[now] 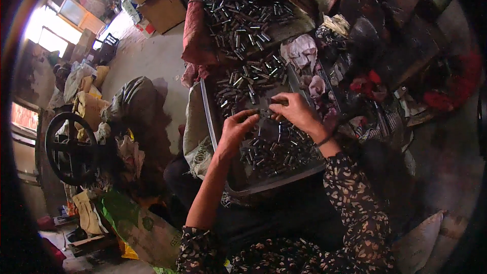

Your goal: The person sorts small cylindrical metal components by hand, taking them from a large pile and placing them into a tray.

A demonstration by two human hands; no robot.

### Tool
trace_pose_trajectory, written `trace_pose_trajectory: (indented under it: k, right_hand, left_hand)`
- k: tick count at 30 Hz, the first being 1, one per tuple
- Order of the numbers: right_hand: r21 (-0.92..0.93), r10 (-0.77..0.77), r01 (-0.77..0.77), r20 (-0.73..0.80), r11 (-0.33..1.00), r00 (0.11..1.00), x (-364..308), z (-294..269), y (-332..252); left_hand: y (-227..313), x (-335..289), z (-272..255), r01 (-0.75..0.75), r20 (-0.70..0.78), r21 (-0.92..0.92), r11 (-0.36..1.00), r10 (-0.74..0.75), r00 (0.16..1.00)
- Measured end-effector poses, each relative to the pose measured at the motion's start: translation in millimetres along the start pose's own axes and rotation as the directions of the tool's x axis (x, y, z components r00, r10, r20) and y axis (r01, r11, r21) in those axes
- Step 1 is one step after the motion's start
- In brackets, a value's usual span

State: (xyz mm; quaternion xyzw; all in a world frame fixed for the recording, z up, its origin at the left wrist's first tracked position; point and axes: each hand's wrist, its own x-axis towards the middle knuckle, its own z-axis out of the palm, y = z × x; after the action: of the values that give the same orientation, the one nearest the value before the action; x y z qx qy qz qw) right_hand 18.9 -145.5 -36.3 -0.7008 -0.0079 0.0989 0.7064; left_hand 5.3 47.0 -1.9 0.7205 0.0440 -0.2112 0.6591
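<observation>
Your 2 hands meet over the shallow metal tray (213,122). Your left hand (234,132) has its fingertips pinched on a small metal cylinder (259,114); whether your right hand (297,113) grips one, I cannot tell. Just below that pinch many loose cylinders (276,152) lie unsorted; beyond it the cloth-lined heap (238,15) looks barely touched, so most seems left.
</observation>
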Motion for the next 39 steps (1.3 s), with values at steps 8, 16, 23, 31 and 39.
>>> trace_pose_trajectory:
  k: [8,16,23,31,39]
  right_hand:
    - [-0.204,-0.217,0.199,-0.072,0.959,0.973,-39,-8,-12]
    - [0.243,-0.029,0.103,-0.292,0.964,0.956,-41,-40,-16]
    - [0.199,0.025,0.014,-0.192,0.980,0.981,-44,-40,-19]
    - [0.152,-0.029,0.053,-0.153,0.987,0.988,-44,-31,-11]
    - [-0.148,-0.125,0.108,-0.113,0.983,0.986,-47,-15,-8]
  left_hand:
    - [14,-2,30,-0.066,0.141,0.362,0.930,0.015,0.990]
    - [-2,13,25,-0.220,0.159,0.819,0.530,0.159,0.974]
    - [-9,33,58,-0.472,0.451,0.882,-0.009,0.314,0.836]
    - [-8,32,54,-0.485,0.517,0.856,-0.178,0.265,0.814]
    - [19,15,29,-0.002,0.170,0.354,0.935,-0.062,0.983]
